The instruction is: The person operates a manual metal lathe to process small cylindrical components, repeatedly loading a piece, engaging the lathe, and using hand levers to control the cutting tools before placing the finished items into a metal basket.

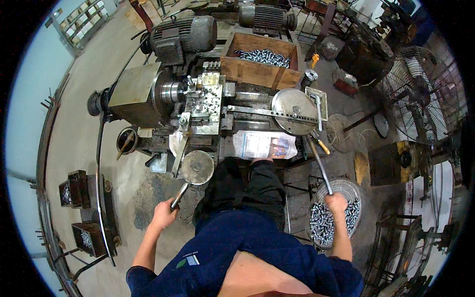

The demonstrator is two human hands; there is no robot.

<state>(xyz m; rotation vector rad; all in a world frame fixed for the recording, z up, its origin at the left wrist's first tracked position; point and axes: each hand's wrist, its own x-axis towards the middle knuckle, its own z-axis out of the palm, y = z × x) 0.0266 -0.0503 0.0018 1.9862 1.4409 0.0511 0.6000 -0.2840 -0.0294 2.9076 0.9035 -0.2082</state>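
My left hand (165,214) is closed around a short metal lever handle (180,194), beside a round metal disc (197,167) at the near left of a lathe-like machine. On the other side, my right hand (336,203) grips a long steel lever bar (319,161), which runs up toward a larger round plate (295,111). A flat bar with a row of holes (264,112) crosses that plate. Between my hands stands the tool slide (204,101), strewn with dark chips, facing the shiny spindle chuck (171,92). Below my right hand sits a basket (357,192) of small shiny metal pieces (324,225).
A wooden crate (260,73) of similar pieces rests behind the slide. Two electric motors stand at the back, the nearer one (183,34) at left. A printed white sack (264,144) lies before my legs. A large fan (418,94) stands right; metal bins (88,237) sit lower left.
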